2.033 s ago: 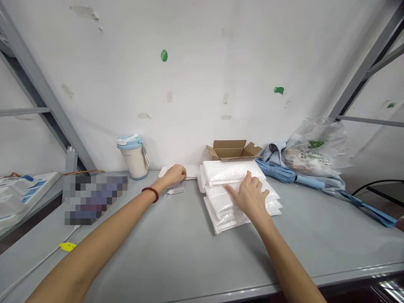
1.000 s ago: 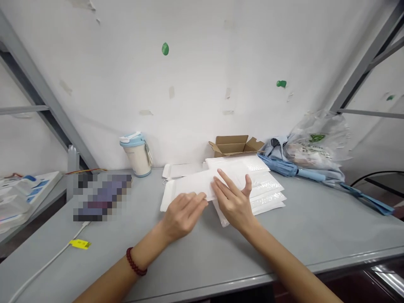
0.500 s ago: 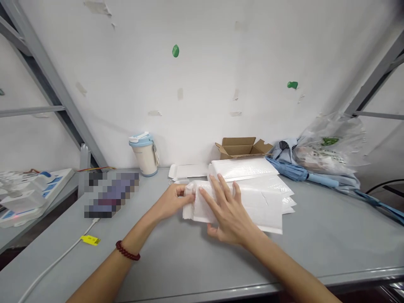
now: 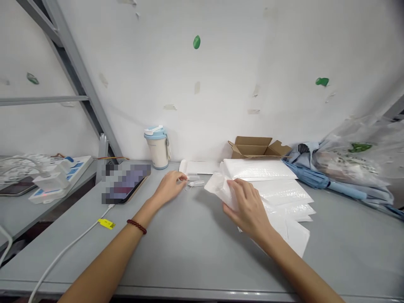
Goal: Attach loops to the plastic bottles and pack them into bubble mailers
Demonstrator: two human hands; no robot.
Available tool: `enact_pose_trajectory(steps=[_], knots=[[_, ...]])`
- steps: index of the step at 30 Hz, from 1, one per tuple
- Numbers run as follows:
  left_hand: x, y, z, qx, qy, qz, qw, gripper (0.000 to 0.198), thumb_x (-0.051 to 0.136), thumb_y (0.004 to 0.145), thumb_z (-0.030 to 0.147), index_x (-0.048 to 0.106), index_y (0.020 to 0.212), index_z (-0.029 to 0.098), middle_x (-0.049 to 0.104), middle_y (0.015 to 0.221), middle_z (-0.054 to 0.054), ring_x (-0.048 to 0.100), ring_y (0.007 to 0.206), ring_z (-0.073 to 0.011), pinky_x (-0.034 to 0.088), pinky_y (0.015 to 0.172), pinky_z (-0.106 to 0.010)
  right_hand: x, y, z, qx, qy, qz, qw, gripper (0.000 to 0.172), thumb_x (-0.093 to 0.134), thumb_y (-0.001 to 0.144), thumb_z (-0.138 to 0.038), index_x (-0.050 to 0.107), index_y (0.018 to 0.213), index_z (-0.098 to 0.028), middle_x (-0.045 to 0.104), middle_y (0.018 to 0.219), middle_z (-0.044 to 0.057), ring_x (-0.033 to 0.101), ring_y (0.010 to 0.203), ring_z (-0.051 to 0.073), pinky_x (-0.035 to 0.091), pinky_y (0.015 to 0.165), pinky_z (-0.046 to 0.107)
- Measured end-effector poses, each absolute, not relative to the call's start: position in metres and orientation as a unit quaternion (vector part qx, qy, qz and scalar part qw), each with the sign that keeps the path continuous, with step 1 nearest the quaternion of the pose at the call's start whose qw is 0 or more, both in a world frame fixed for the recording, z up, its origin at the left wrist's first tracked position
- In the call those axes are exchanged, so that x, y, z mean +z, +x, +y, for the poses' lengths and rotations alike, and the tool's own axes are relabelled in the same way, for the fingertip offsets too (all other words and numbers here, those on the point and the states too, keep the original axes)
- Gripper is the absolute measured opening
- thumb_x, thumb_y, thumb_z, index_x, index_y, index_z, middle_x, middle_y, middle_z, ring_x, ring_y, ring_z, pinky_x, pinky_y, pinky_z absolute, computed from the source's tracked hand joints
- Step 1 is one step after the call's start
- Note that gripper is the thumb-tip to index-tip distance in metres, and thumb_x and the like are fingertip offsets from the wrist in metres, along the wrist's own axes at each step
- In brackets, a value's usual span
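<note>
My right hand [image 4: 248, 206] is closed on a white padded envelope [image 4: 217, 187], its crumpled mouth end tilted up off the table to the left. The rest of that envelope [image 4: 296, 235] slants down behind my wrist. My left hand [image 4: 170, 186], a dark red bracelet on its wrist, is apart from the envelope, fingers loosely bent and nothing visible in them. Just right of its fingertips lies a small white and clear object [image 4: 196, 184] with a thin loop; its kind is unclear. Behind that is a flat white box [image 4: 202, 167]. Several more padded envelopes [image 4: 280, 191] lie fanned beyond my right hand.
An open cardboard box [image 4: 255, 149] stands against the wall, with a blue umbrella [image 4: 315, 179] and a plastic bag [image 4: 350, 155] to its right. A cup with a blue lid [image 4: 157, 147], a cabled phone [image 4: 129, 185] and a power strip [image 4: 59, 181] are on the left.
My left hand has let go of the envelope and moved away toward the small white object. My right hand, earlier flat on the envelope, now grips it and has turned and lifted its end.
</note>
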State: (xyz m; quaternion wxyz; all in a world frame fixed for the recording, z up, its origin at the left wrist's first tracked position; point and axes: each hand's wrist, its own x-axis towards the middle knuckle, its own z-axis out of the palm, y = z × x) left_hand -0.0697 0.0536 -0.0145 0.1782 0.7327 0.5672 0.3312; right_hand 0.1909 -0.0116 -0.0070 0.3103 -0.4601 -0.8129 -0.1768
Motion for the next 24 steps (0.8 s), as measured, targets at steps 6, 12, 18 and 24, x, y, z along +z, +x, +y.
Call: enact_pose_trajectory(steps=[6,12,18,24], knots=[[-0.024,-0.064,0.055,0.280,0.775,0.541,0.172,0.017,0.054,0.076,0.030,0.066,0.076,0.018,0.064,0.081,-0.007,0.056,0.083,-0.0233,0.043,0.076,-0.035,-0.008,0.194,-0.011,-0.119,-0.486,-0.819,0.281,0.065,0.059,0.071,-0.033,0.037,0.129,-0.015,0.047,0.122,0.018,0.045,0.109,0.032,0.041,0.084,0.045],[0.015,-0.068,0.038,0.303,0.754,0.530,0.242,0.021,0.053,0.080,0.035,0.065,0.076,0.018,0.067,0.079,-0.003,0.057,0.072,-0.0174,0.041,0.066,-0.027,-0.007,0.190,-0.017,-0.116,-0.498,-0.828,0.229,0.081,0.060,0.061,-0.031,0.032,0.134,-0.014,0.043,0.130,0.021,0.041,0.111,0.036,0.037,0.085,0.049],[0.026,-0.046,0.019,0.331,0.799,0.463,0.193,0.015,0.056,0.081,0.028,0.069,0.077,0.021,0.066,0.081,-0.004,0.054,0.085,-0.0202,0.042,0.073,-0.029,-0.006,0.190,-0.017,-0.108,-0.488,-0.834,0.233,0.072,0.056,0.067,-0.027,0.031,0.134,-0.015,0.048,0.124,0.018,0.043,0.109,0.033,0.039,0.081,0.043],[0.016,-0.015,0.003,0.374,0.807,0.383,0.250,0.021,0.052,0.085,0.023,0.070,0.097,0.023,0.068,0.099,-0.005,0.054,0.098,-0.0199,0.043,0.086,-0.032,-0.005,0.190,-0.017,-0.091,-0.475,-0.842,0.240,0.069,0.054,0.068,-0.023,0.033,0.134,-0.015,0.049,0.122,0.016,0.045,0.106,0.030,0.040,0.081,0.041]])
